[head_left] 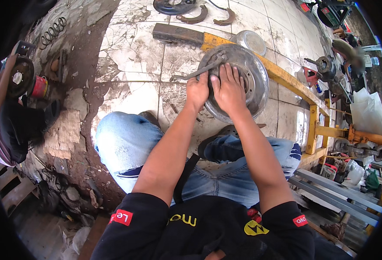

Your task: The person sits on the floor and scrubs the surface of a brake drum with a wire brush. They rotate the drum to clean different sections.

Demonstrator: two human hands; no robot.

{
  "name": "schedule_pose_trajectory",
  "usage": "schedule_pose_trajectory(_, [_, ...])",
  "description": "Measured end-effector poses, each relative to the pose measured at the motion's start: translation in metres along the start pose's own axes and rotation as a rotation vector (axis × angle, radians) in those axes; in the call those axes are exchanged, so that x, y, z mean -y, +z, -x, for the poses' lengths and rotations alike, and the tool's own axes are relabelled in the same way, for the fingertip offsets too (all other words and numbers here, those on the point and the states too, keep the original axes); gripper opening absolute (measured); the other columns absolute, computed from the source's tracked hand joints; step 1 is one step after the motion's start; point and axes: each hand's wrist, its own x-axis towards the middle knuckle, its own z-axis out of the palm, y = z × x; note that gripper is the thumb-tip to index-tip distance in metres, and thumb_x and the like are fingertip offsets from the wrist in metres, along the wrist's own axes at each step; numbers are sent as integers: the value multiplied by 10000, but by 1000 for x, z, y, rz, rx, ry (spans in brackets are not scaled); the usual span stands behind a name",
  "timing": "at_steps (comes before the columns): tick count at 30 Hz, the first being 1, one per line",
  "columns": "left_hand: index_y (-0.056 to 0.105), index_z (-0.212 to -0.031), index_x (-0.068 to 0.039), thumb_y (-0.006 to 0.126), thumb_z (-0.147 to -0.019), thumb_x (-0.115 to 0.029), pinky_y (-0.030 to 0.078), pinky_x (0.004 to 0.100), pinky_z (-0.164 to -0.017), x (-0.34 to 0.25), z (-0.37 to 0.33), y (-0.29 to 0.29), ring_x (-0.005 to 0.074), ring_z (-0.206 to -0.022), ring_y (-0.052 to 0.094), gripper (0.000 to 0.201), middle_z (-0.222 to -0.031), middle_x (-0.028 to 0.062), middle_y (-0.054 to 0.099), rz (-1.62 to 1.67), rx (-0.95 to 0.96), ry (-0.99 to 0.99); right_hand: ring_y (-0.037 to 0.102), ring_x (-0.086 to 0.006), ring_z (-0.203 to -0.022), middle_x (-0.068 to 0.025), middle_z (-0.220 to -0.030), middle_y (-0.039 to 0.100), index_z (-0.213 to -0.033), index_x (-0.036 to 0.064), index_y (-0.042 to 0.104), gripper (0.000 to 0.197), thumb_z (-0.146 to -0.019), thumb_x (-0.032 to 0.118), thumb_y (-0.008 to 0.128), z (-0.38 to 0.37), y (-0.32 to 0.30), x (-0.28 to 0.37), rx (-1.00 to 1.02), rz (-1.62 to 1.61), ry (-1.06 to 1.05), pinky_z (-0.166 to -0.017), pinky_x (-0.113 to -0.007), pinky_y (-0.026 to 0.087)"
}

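A round grey metal disc (256, 96), like a wheel rim or brake drum, stands between my knees, over the tiled floor. My left hand (197, 92) is closed around a dark metal bar (183, 77) at the disc's left side. The bar's bent tip sticks out to the left, and its knobbly other end (219, 59) lies across the disc. Flat on the disc's face rests my right hand (230, 89), its fingers stretched out and its thumb apart. That hand covers the middle of the disc.
Behind the disc runs a yellow steel beam (282, 77) with a dark end. Two curved brake shoes (192, 16) and a black round plate (173, 5) lie farther off. A round silvery metal part (250, 41) sits beside the beam. Another person (20, 117) is at the left.
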Motion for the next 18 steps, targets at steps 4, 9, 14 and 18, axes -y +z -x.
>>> schedule_pose_trajectory(4, [574, -1169, 159, 588, -982, -377, 486, 343, -887, 15, -10, 4, 246, -1024, 605, 568, -1142, 245, 641, 66, -34, 89, 275, -398, -1449, -177, -1564, 325, -1449, 16, 429, 584, -1041, 423, 334, 3, 5, -1, 25, -70, 19, -1170, -526, 250])
schedule_pose_trajectory(9, [585, -1203, 122, 575, -988, -314, 485, 347, -891, 15, -9, 2, 236, -1021, 601, 486, -1157, 206, 641, 8, -53, 100, 278, -382, -1450, -128, -1561, 351, -1437, 64, 469, 538, -1042, 400, 328, 20, 1, -11, 72, -128, -41, -1173, -524, 250])
schedule_pose_trajectory(14, [579, -1228, 103, 586, -984, -360, 483, 349, -896, 9, -5, 6, 245, -1030, 606, 523, -1166, 209, 643, 73, -66, 32, 280, -376, -1450, -107, -1564, 353, -1442, 87, 475, 521, -1046, 388, 321, 9, 2, -12, 48, -113, -47, -1168, -525, 261])
schedule_pose_trajectory(18, [589, -1217, 93, 594, -983, -381, 487, 349, -883, 8, 1, 7, 243, -1010, 611, 529, -1144, 208, 651, 99, -64, 92, 277, -376, -1452, -103, -1570, 342, -1454, 90, 462, 525, -1049, 389, 313, 21, 9, -15, 48, -142, -63, -1166, -518, 269])
